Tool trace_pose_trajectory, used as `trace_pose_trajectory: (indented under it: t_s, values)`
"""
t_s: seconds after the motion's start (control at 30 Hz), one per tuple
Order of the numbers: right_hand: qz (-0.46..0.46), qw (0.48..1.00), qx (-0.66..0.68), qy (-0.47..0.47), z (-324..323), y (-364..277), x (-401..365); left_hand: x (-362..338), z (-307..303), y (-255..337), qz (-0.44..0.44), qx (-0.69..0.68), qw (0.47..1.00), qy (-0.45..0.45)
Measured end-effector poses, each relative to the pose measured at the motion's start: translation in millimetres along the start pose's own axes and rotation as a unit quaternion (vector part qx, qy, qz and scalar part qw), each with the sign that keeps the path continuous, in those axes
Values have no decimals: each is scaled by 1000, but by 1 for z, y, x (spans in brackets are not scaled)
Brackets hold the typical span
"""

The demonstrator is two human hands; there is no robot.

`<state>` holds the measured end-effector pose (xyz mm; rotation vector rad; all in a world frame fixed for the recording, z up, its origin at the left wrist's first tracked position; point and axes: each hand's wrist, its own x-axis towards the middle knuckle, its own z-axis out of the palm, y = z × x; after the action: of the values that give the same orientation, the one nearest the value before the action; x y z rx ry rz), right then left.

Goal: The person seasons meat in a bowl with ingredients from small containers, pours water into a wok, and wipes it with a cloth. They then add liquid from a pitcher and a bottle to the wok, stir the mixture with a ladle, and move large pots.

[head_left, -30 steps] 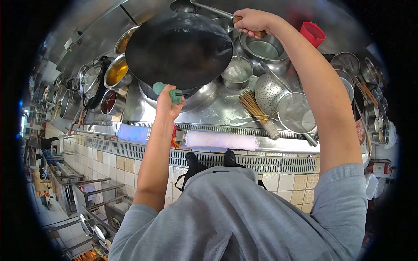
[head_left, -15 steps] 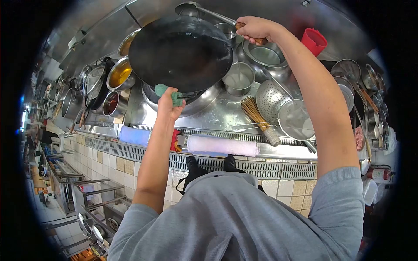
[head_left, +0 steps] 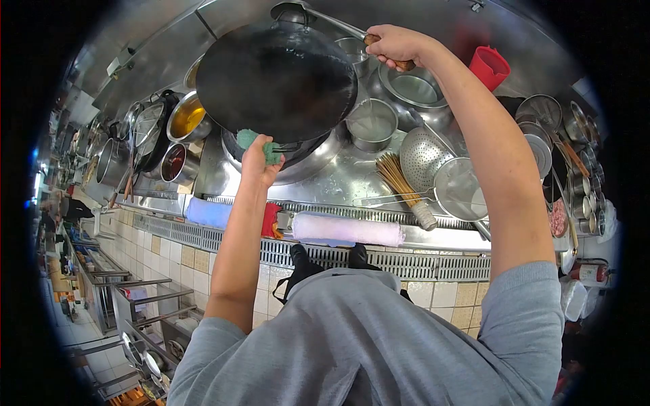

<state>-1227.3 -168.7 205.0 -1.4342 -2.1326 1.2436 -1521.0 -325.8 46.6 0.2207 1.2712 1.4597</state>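
A large black wok (head_left: 277, 84) is tilted above the round stove ring (head_left: 311, 162). My left hand (head_left: 258, 161) is closed around a green cloth (head_left: 247, 138) at the wok's near handle. My right hand (head_left: 396, 46) grips the wooden handle of a long metal ladle (head_left: 336, 23), whose bowl is at the wok's far edge. Below my right hand stand a metal pot of cloudy liquid (head_left: 372, 126) and a wide metal basin (head_left: 413, 86).
Pots with yellow oil (head_left: 188, 118) and dark red sauce (head_left: 177, 162) stand left. Right of the stove are a perforated skimmer (head_left: 420, 157), a bamboo brush (head_left: 406, 189), a mesh strainer (head_left: 462, 189) and a red container (head_left: 489, 68). Rolled towels (head_left: 347, 230) line the front edge.
The wok has shifted slightly to the left, and my left hand has moved a little left with it. My right hand and the ladle have barely moved.
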Motion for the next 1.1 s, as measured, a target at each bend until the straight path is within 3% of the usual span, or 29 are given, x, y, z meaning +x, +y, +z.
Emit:
trace_pose_trajectory:
  t_s: [1.1]
  values:
    - [-34, 999, 34, 16, -8, 17, -8, 19, 6, -7, 54, 63, 996, -33]
